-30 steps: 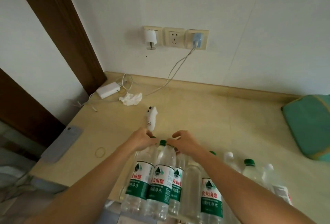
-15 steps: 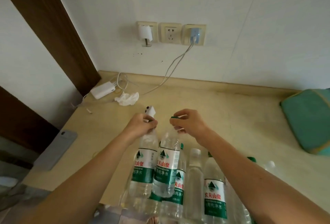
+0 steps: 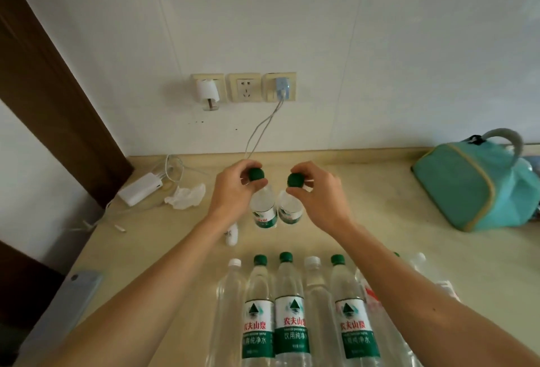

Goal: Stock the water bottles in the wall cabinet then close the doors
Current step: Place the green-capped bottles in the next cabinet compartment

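Water bottles (image 3: 292, 308) stand in a row on the desk (image 3: 409, 220) at lower centre; two more hang mid-frame. The left hand (image 3: 233, 191) pinches one bottle (image 3: 264, 209) by its green cap, the right hand (image 3: 318, 191) the other (image 3: 289, 209), fingers clenched round each. Carrying step, likely; next, lift them to the cabinet, which is out of view.

**A pale desk under a white wall**

A beige desk (image 3: 409, 249) meets a white panelled wall (image 3: 380, 45), lit softly and evenly. Three cream sockets (image 3: 244, 87) sit low on the wall. Left of the sockets, a dark brown wooden frame (image 3: 58, 97) runs diagonally down. Below the sockets, a raised beige lip (image 3: 365, 152) edges the desk's back.
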`<control>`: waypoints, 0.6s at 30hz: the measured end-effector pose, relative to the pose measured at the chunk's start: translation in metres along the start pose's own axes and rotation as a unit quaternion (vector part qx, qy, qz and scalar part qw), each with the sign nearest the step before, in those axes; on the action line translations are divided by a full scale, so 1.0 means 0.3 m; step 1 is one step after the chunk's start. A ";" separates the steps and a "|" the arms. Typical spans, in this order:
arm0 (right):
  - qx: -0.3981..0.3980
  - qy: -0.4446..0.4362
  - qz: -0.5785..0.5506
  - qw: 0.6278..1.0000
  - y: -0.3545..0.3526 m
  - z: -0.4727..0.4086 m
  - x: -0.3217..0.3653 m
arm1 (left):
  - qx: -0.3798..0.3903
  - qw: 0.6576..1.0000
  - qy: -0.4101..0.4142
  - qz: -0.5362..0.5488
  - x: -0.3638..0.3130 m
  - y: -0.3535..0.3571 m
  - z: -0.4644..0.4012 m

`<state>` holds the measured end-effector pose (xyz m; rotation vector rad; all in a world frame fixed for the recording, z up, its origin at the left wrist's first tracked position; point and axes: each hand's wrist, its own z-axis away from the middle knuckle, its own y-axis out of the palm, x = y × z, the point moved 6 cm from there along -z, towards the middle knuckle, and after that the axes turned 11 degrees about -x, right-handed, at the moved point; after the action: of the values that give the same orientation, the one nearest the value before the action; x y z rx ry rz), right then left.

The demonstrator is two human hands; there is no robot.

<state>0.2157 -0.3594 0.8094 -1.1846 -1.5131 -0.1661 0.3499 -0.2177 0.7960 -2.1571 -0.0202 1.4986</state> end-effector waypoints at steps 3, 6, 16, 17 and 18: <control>-0.040 0.011 0.013 0.999 -0.018 -0.009 -0.041 | -0.016 1.000 0.018 0.007 0.012 0.024 -0.001; -0.055 0.029 0.029 0.998 -0.020 -0.025 -0.090 | 0.001 1.000 0.031 -0.003 0.015 0.067 0.001; -0.040 0.040 0.028 0.998 -0.017 -0.014 -0.214 | 0.128 0.990 0.043 -0.048 0.039 0.145 -0.036; -0.035 0.039 0.029 0.998 -0.016 -0.014 -0.224 | 0.131 0.989 0.040 -0.051 0.047 0.141 -0.037; -0.031 0.037 0.029 0.998 -0.013 -0.013 -0.234 | 0.134 0.989 0.037 -0.051 0.058 0.138 -0.034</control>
<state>0.2042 -0.4038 0.7560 -1.2576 -1.4164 -0.2176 0.3546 -0.2527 0.7665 -1.9638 0.0906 1.2849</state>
